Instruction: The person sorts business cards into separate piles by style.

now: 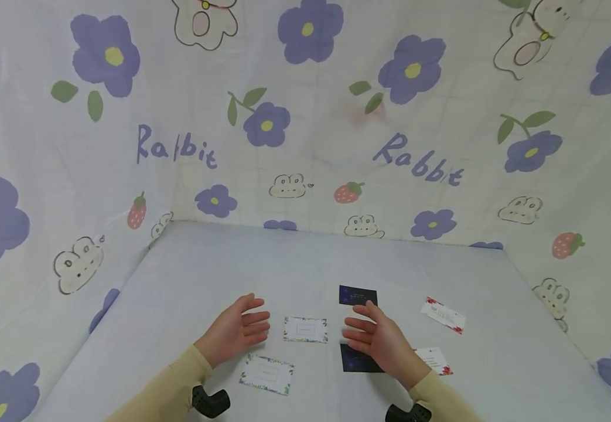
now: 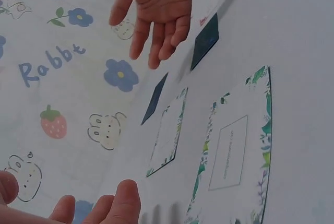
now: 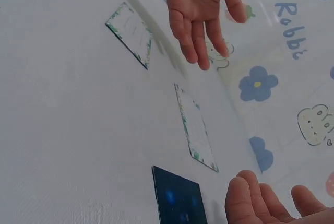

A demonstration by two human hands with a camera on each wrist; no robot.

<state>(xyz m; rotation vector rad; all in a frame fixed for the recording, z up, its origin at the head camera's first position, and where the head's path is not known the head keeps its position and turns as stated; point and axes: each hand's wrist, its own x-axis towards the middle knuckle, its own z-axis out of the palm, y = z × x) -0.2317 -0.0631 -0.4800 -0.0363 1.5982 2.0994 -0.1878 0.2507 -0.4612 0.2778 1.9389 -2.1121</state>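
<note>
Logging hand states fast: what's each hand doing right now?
Left hand: open, holding nothing, above the table.
Right hand: open, holding nothing, over a dark card.

Both forearms, in tan sleeves, extend forward from the lower edge of the head view. The left hand (image 1: 238, 335) and the right hand (image 1: 376, 340) are raised, palms facing each other, fingers straight and slightly spread. Neither hand holds anything. A dark wrist mount sits below each sleeve.
</note>
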